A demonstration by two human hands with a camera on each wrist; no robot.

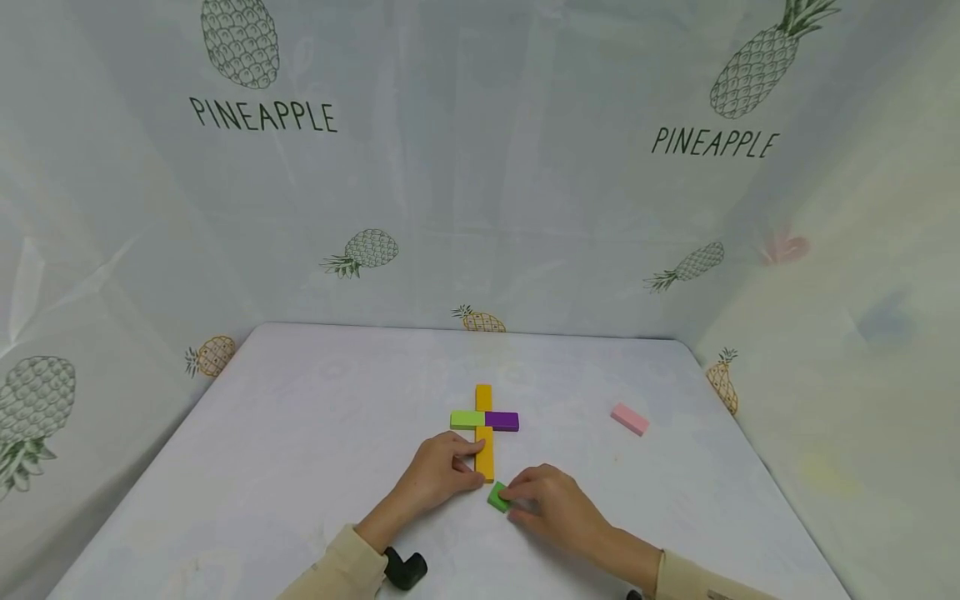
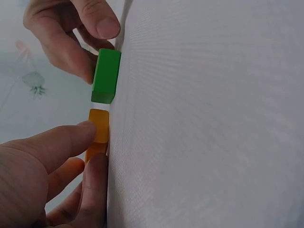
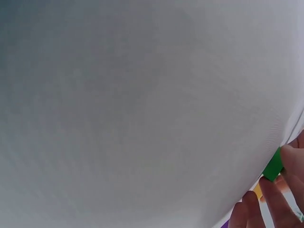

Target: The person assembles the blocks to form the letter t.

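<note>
My right hand point(image 1: 558, 508) pinches a green block point(image 1: 496, 498), which slants just off the near end of a long yellow block point(image 1: 487, 462). On that yellow block's left side, my left hand point(image 1: 438, 468) holds it with thumb and finger. A small gap separates the green block point(image 2: 106, 76) from the yellow block point(image 2: 99, 126) in the left wrist view. Beyond it, a light green block point(image 1: 467, 420) and a purple block point(image 1: 502, 422) form a crossbar, with another yellow block point(image 1: 483, 397) above. In the right wrist view, fingers partly cover the green block point(image 3: 273, 166).
A pink block point(image 1: 630, 419) lies apart on the right of the white table point(image 1: 337, 383). Pineapple-print curtains point(image 1: 487, 183) surround the table's back and sides. A black object point(image 1: 406, 570) sits by my left sleeve point(image 1: 348, 562).
</note>
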